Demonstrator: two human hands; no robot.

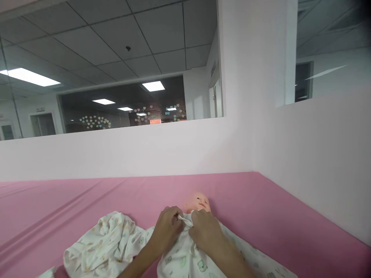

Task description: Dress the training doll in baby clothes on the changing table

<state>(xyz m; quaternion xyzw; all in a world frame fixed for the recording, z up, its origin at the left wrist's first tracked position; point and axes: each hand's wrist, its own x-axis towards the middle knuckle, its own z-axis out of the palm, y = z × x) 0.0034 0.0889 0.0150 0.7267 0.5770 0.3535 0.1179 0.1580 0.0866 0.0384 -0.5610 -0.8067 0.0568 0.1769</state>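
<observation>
Left hand (167, 227): fingertips pinched tight on the cloth edge, holding the fold from its 9 o'clock end.
Right hand (206, 228): curled into a fist-ish grip on the same edge, over at 3 o'clock, so both grips are holding cloth.
Fold (186, 221): short twisted bit of that edge, stretched between the two hands.
Cloth (181, 260): white with little green animal prints, spreads from the hands down to 6 o'clock and out to about 4.
Doll (199, 201): head pokes out just past the hands at roughly 1 o'clock, face up, right by the cloth's top edge; the rest is hidden.
Heap (106, 245): crumpled white printed fabric around 8 o'clock, near the left forearm. Can't tell if it's joined to the cloth, tbh.
Pink sheet (252, 220): under everything, some creases off toward 9.
Wall (139, 154): plain white, behind the sheet at 12.
Big window (162, 34): up around 11, heart stickers (95, 121) and ceiling lights (153, 86) showing in it.
Side window (327, 77): between 1 and 2.
</observation>
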